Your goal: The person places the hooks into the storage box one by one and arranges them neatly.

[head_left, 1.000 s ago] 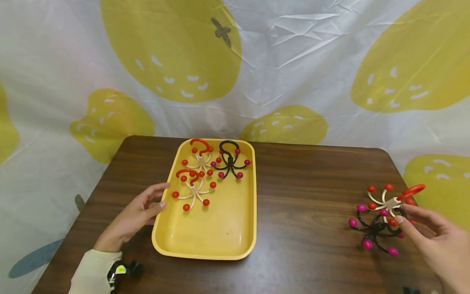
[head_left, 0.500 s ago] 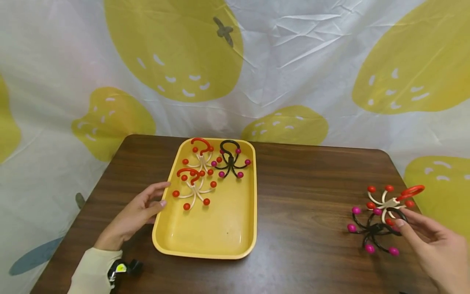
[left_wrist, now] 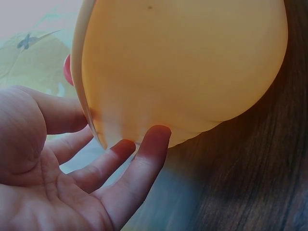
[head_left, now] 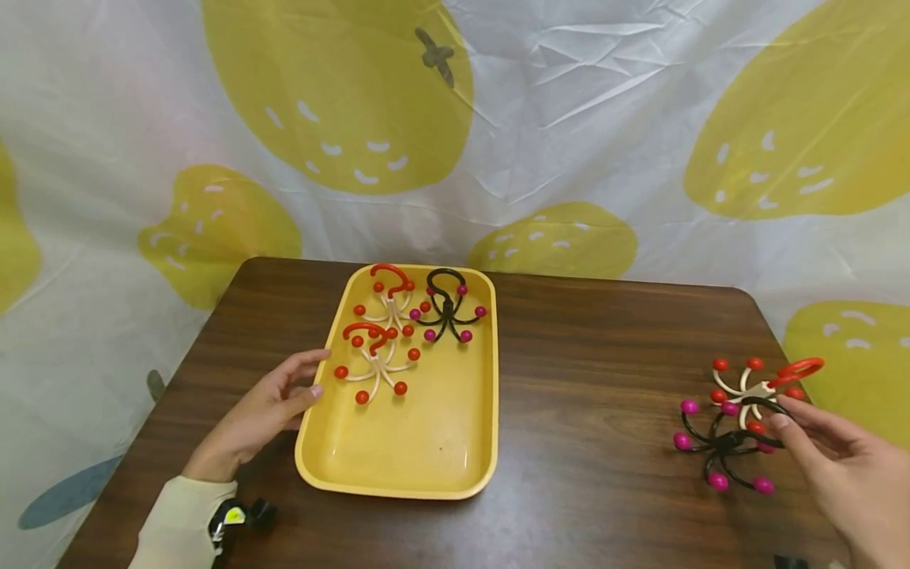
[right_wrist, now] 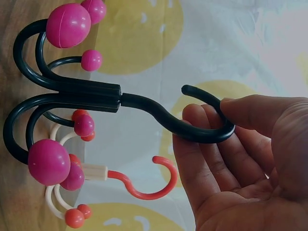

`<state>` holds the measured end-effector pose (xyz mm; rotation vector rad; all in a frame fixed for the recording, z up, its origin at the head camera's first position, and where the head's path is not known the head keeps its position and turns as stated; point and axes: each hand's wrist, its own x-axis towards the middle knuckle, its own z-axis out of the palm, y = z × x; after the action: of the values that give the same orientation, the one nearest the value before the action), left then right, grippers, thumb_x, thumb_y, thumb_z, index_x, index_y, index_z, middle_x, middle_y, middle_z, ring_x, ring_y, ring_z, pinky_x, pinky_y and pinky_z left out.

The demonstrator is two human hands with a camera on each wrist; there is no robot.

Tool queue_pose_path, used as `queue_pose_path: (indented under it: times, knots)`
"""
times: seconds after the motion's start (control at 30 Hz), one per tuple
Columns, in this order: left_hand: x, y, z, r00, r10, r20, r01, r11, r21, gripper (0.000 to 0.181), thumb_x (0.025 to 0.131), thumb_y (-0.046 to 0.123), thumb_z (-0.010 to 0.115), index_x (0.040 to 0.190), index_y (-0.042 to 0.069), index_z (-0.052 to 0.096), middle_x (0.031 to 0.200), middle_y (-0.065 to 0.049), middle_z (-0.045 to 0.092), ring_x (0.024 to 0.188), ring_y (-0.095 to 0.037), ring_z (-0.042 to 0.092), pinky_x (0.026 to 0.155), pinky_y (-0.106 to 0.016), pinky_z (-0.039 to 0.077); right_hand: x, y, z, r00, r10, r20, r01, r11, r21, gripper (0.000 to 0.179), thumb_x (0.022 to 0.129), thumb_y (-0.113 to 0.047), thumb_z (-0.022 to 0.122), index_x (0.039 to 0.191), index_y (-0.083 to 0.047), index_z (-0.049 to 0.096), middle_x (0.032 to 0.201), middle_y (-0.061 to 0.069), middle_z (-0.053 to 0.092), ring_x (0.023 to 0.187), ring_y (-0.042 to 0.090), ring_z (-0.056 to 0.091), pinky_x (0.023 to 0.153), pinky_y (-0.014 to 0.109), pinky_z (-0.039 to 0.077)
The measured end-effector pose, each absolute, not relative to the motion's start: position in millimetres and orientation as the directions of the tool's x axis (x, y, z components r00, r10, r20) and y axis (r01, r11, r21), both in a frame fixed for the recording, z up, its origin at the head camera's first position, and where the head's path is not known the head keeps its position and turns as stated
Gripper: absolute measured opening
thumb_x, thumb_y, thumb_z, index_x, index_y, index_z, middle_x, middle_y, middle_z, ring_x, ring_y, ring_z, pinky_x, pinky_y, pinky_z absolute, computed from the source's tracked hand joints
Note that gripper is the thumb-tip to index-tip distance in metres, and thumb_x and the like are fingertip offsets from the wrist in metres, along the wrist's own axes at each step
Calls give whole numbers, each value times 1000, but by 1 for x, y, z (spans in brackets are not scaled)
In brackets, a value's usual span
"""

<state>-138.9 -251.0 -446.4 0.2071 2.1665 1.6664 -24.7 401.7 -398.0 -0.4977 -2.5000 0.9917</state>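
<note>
In the head view, my right hand (head_left: pixel 846 458) pinches the hook of a black hanger (head_left: pixel 725 442) with several curved arms tipped with magenta balls. The right wrist view shows this hook (right_wrist: pixel 202 134) between thumb and fingers. Just behind it stands a white hanger (head_left: pixel 759 391) with a red hook and red balls, partly covered. My left hand (head_left: pixel 263 411) holds the left side of a yellow tray (head_left: pixel 490 442), thumb at the rim and fingers against the outer wall (left_wrist: pixel 192 72). In the tray stand two white-and-red hangers (head_left: pixel 377 367) and one black-and-magenta hanger (head_left: pixel 447 308).
The brown wooden table (head_left: pixel 590 395) has rounded far corners. Behind it hangs a pale cloth (head_left: pixel 569 118) printed with large yellow fruit. The hangers in the tray crowd its far half; bare tray floor shows at the near half.
The black hanger has turned in my right hand, so its hook lies at a different angle and its balls have shifted. My left hand and the tray stay about where they were.
</note>
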Motion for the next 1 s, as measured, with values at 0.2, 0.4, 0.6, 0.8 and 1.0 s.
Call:
queue_pose_path:
  times: [0.2, 0.4, 0.6, 0.8, 1.0]
  knots:
    - [-138, -251, -445, -910, 357, -210, -117, 266, 957, 59, 110, 15, 58, 163, 12, 32, 153, -32, 43, 113, -34, 71, 81, -45, 66, -26, 398, -391, -847, 459, 268, 126, 663, -738, 36, 101, -14, 72, 134, -1, 71, 95, -48, 59, 87, -28, 57, 74, -4, 42]
    - [-139, -251, -447, -910, 359, -209, -114, 267, 957, 59, 110, 14, 58, 163, 12, 33, 152, -33, 44, 112, -34, 71, 80, -46, 66, -27, 395, -381, -850, 445, 281, 69, 625, -778, 33, 102, -10, 70, 135, -5, 71, 101, -43, 65, 98, -22, 60, 81, -4, 43]
    - [-141, -253, -448, -907, 367, -207, -108, 273, 956, 59, 110, 15, 58, 163, 12, 32, 153, -32, 43, 113, -35, 71, 80, -46, 66, -27, 387, -372, -850, 417, 322, -7, 602, -799, 32, 101, 0, 68, 133, 0, 71, 98, -37, 71, 91, -18, 68, 83, -2, 46]
    - [-140, -252, -448, -908, 360, -212, -113, 278, 954, 59, 110, 14, 57, 163, 13, 32, 153, -31, 44, 115, -36, 70, 81, -46, 66, -32, 379, -364, -850, 375, 371, -66, 622, -780, 30, 100, 1, 68, 130, 5, 71, 102, -36, 70, 88, -18, 68, 80, 0, 49]
    - [-140, -253, -448, -909, 360, -210, -112, 275, 955, 59, 110, 14, 57, 163, 12, 32, 153, -31, 44, 114, -35, 70, 81, -45, 66, -38, 370, -354, -863, 343, 371, -114, 583, -804, 30, 97, 6, 70, 126, 7, 73, 106, -30, 74, 90, -13, 72, 76, 6, 54]
